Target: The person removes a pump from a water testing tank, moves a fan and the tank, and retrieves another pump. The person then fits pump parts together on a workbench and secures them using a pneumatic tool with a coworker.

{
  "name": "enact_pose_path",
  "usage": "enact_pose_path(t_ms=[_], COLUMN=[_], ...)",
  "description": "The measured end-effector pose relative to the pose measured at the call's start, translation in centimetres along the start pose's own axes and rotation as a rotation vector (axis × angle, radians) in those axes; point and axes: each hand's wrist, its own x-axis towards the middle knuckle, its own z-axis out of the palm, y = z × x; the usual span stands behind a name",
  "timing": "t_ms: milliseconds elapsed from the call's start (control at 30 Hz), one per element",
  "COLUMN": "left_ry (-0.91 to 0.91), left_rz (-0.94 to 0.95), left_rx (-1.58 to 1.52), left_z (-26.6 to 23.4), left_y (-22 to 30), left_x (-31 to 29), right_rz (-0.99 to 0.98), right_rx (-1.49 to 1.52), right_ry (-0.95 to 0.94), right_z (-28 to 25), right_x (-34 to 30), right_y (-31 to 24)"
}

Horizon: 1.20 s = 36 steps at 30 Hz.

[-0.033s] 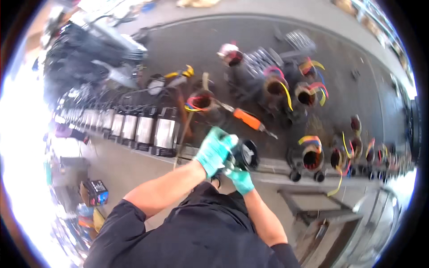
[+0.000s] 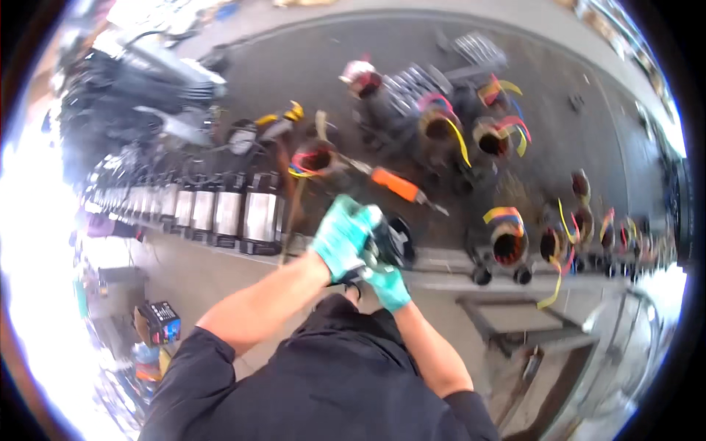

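Observation:
Both hands wear mint-green gloves and meet at the near edge of the dark workbench. A black, round-ended part (image 2: pixel 398 239), perhaps a motor housing, is between them; its exact kind is blurred. My left hand (image 2: pixel 343 234) closes around its left side from above. Lower down, my right hand (image 2: pixel 387 286) has its fingers curled against the underside. Just beyond the hands lies a screwdriver with an orange handle (image 2: pixel 396 184). To its left is a motor body with coloured leads (image 2: pixel 316 159), its open end showing copper-brown windings.
A row of black motors with silver labels (image 2: pixel 262 216) lines the left bench edge. Motor bodies with coloured leads (image 2: pixel 509 245) stand along the right. Yellow-handled pliers (image 2: pixel 283 116) lie at the back left. A metal frame (image 2: pixel 526 334) stands below the bench at right.
The whole scene has shifted slightly left and upward in the picture as the head moves. Both hands stay on the black part, which now appears tilted a little more and partly covered.

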Motion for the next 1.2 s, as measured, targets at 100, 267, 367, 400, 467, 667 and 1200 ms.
enact_pose_path(t_ms=[100, 267, 367, 400, 467, 667, 1200], left_ry=[0.14, 0.039, 0.013, 0.057, 0.132, 0.06, 0.029], left_rz=[-0.076, -0.096, -0.16, -0.219, -0.226, -0.119, 0.304], left_rx=[0.128, 0.547, 0.649, 0.67, 0.735, 0.381, -0.204], left_z=[1.3, 5.1, 6.5, 3.9, 4.2, 0.9, -7.6], left_y=[0.6, 1.6, 0.8, -0.5, 0.2, 2.3, 0.6], left_x=[4.4, 6.6, 8.6, 11.4, 11.0, 6.2, -7.3], right_rz=[-0.113, -0.209, 0.034, 0.174, 0.097, -0.123, -0.171], right_rx=[0.509, 0.674, 0.868, 0.882, 0.852, 0.546, -0.609], right_ry=[-0.015, 0.06, 0.008, 0.045, 0.074, -0.021, -0.164], right_z=[2.3, 2.4, 2.3, 2.8, 3.5, 3.4, -1.6], right_x=[1.9, 2.8, 3.3, 4.3, 4.1, 3.4, 1.4], right_y=[2.5, 2.1, 3.8, 3.3, 2.2, 0.8, -6.5])
